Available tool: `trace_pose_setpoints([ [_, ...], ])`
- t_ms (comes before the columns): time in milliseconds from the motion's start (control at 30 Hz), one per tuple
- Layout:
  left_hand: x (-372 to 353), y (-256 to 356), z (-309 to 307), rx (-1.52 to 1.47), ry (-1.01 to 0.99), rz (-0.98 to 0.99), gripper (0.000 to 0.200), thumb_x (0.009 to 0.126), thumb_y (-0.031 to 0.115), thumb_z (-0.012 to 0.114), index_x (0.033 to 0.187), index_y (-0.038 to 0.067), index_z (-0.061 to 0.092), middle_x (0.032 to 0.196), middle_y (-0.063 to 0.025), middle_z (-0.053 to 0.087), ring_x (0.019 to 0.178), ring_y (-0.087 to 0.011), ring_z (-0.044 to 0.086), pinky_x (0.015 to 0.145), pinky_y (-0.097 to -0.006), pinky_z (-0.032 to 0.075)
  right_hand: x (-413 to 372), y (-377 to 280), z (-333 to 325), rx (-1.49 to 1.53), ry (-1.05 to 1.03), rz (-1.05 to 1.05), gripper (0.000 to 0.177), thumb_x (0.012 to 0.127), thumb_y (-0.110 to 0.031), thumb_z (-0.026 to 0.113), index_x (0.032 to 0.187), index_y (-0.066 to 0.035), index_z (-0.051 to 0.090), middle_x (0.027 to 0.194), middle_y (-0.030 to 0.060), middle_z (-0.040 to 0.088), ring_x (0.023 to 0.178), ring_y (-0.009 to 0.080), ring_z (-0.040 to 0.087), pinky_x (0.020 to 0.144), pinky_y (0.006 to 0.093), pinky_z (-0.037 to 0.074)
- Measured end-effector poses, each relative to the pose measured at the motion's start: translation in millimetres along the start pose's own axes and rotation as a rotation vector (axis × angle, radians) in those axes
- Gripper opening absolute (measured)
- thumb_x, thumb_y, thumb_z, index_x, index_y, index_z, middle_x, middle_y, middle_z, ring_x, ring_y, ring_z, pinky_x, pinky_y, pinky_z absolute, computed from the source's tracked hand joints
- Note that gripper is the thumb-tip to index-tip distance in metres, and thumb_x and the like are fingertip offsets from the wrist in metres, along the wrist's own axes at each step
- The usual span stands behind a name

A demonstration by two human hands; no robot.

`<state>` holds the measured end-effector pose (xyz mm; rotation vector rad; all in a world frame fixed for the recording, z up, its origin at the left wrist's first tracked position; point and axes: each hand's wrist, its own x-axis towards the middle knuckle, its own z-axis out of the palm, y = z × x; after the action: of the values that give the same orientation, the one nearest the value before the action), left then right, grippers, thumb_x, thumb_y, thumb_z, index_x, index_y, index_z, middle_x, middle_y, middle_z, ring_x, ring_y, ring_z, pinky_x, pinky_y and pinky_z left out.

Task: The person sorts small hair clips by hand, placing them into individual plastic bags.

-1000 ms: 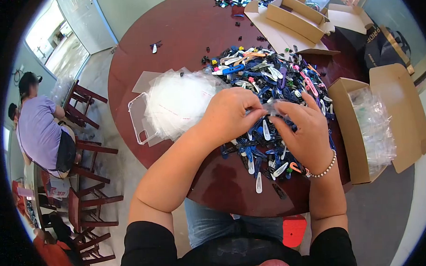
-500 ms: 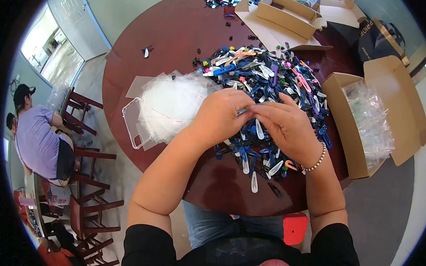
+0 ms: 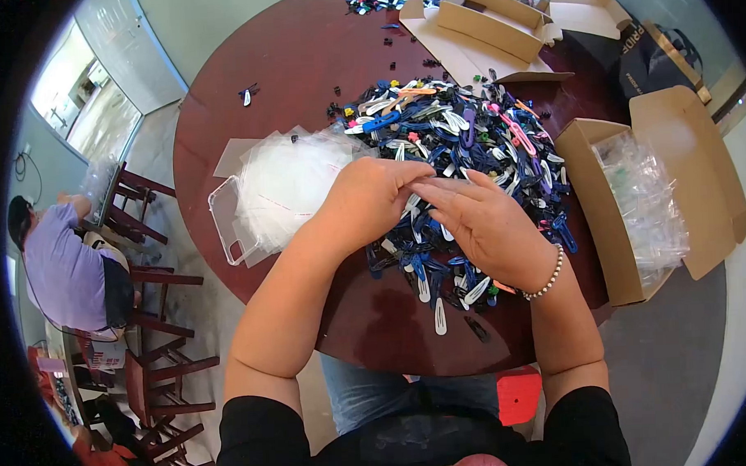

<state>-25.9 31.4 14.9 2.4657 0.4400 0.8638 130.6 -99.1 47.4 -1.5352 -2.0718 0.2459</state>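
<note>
**Both hands meet over the clip heap**

The left hand (image 3: pixel 372 202) is curled, fingertips pinched shut; the right hand (image 3: pixel 488 229) lies with its fingers fairly straight and together, tips against the left's; whether it grips anything I cannot tell, and what sits in the pinch is hidden. Both hover over the near side of the heap of hair clips (image 3: pixel 468 139), which spreads across the middle of the round desk (image 3: pixel 293 55). Just left of the hands lies a stack of clear bags (image 3: pixel 293 182); to the right, at the desk's rim, stands an open cardboard box (image 3: pixel 593 184) of clear packets; a flat carton (image 3: pixel 489 23) crowds the far edge. Bare wood shows far left and along the near rim, where a lone white clip (image 3: pixel 439 317) lies; chairs (image 3: pixel 157 282) stand close on the left.
</note>
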Motion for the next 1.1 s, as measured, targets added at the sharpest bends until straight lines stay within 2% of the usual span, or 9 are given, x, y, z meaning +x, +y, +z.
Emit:
trace_pose_setpoints([
  [67,-1,-5,-1,0.07,-0.003,-0.031,0.021,0.079,0.006,0.063,0.099,0.01,0.069,0.081,-0.0134,0.068,0.078,-0.0334,0.065,0.067,-0.0431,0.051,0,-3,-5,0.001,-0.023,0.002,0.036,0.093,-0.009,0.056,0.129,-0.011,0.056,0.122,0.0109,0.062,0.112,0.0291,0.059,0.106,0.0502,0.035],
  [200,1,-5,-5,0.088,-0.006,-0.044,0.03,0.075,0.004,0.065,0.105,0.007,0.068,0.094,-0.0142,0.068,0.091,-0.0332,0.065,0.076,-0.0419,0.052,-1,-4,-6,-0.128,-0.063,-0.079,0.036,0.091,-0.009,0.058,0.126,-0.009,0.057,0.126,0.0107,0.058,0.117,0.0284,0.056,0.105,0.0508,0.036],
  [300,4,4,-8,0.055,0.056,0.239,0.051,0.067,-0.004,0.066,0.118,0.005,0.063,0.116,-0.016,0.064,0.109,-0.0344,0.06,0.09,-0.0399,0.05,-1,-5,3,-0.28,-0.05,-0.134,0.035,0.086,-0.011,0.064,0.12,-0.007,0.059,0.128,0.0113,0.055,0.12,0.0282,0.053,0.105,0.0501,0.035],
  [367,3,9,-9,-0.083,-0.147,0.214,0.062,0.065,-0.003,0.067,0.125,0.005,0.058,0.121,-0.017,0.06,0.116,-0.0346,0.056,0.098,-0.0417,0.046,-1,-4,8,-0.24,-0.053,-0.176,0.036,0.083,-0.011,0.066,0.119,-0.006,0.059,0.126,0.0118,0.056,0.12,0.0286,0.053,0.106,0.0493,0.035],
  [500,1,7,-1,-0.173,-0.23,0.087,0.057,0.068,0.003,0.068,0.124,0.005,0.056,0.107,-0.0169,0.064,0.102,-0.0348,0.06,0.087,-0.0424,0.05,-1,-3,10,-0.189,-0.07,-0.213,0.034,0.081,-0.01,0.068,0.113,-0.004,0.061,0.122,0.0124,0.057,0.117,0.029,0.055,0.107,0.0463,0.034],
  [733,0,5,-2,-0.112,-0.202,0.071,0.051,0.069,0.007,0.071,0.119,0.005,0.059,0.104,-0.0155,0.064,0.1,-0.034,0.061,0.085,-0.0416,0.05,0,2,9,-0.094,0.011,-0.243,0.025,0.08,-0.01,0.069,0.104,-0.003,0.064,0.117,0.0113,0.06,0.109,0.0281,0.058,0.101,0.0454,0.04],
  [900,2,-1,0,-0.07,-0.128,-0.002,0.03,0.068,0.013,0.076,0.094,0.005,0.063,0.087,-0.0122,0.066,0.087,-0.0329,0.063,0.075,-0.0417,0.05,-2,4,-12,-0.12,-0.033,-0.18,0.022,0.08,-0.008,0.07,0.101,-0.005,0.066,0.118,0.0132,0.062,0.101,0.0298,0.062,0.097,0.0407,0.045],
  [1033,4,-2,-4,-0.088,-0.078,-0.183,0.028,0.07,0.019,0.079,0.089,0.007,0.063,0.079,-0.0092,0.065,0.077,-0.028,0.062,0.067,-0.0376,0.048,-20,19,-51,0.007,0.209,-0.032,0.035,0.076,-0.007,0.072,0.11,-0.002,0.065,0.109,0.0162,0.067,0.101,0.0321,0.064,0.089,0.0401,0.051],
  [1100,5,0,-4,-0.114,-0.069,-0.238,0.028,0.07,0.02,0.08,0.089,0.007,0.064,0.079,-0.0088,0.065,0.075,-0.027,0.062,0.066,-0.0366,0.048,-40,21,-58,-0.027,0.146,0.001,0.04,0.075,-0.009,0.074,0.113,-0.003,0.064,0.111,0.0162,0.066,0.104,0.032,0.063,0.091,0.0405,0.05],
])
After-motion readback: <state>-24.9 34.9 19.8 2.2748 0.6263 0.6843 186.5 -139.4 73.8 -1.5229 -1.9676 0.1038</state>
